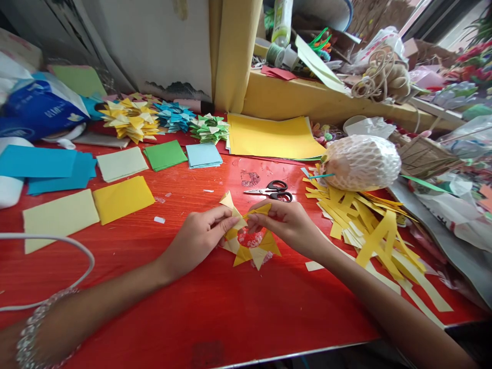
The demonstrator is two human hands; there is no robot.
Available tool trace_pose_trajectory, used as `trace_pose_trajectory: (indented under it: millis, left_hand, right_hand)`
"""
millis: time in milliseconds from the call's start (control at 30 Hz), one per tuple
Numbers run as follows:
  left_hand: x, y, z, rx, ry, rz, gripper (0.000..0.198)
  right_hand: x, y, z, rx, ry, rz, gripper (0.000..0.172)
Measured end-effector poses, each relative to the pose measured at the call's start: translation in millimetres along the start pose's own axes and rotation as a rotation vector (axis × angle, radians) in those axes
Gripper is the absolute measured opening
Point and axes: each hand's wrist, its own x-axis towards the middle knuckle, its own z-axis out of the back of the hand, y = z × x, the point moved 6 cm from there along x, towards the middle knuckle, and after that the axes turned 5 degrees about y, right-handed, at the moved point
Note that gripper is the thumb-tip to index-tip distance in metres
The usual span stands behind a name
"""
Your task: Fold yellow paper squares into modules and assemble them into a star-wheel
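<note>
A ring of folded yellow and cream paper points point(258, 254) is between my hands, low over the red table point(172, 328). My left hand point(203, 236) pinches a cream folded piece point(227, 199) at the ring's upper left. My right hand point(290, 225) is closed on a yellow folded piece point(264, 209) at the ring's top right, and its tip meets the cream piece. The fingertips of both hands nearly touch. Black-handled scissors point(271, 190) lie just behind my right hand.
Yellow and cream paper strips point(369, 230) and a net-wrapped round object point(361, 163) are at the right. Paper stacks point(123, 199) lie at the left, finished paper stars point(130, 119) behind them. A white cable point(86, 251) loops at the left edge.
</note>
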Motion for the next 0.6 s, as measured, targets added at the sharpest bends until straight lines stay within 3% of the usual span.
trace_pose_trajectory:
  millis: [300, 600]
  left_hand:
    - [-1.4, -1.7, 0.6, -0.042, -0.024, -0.020, 0.023]
    - [-1.9, -2.8, 1.8, -0.005, -0.040, -0.019, 0.022]
  right_hand:
    - [-0.5, 2.4, 2.4, -0.058, 0.027, 0.003, 0.018]
    - [0.7, -4.6, -2.9, 0.163, 0.074, -0.082, 0.024]
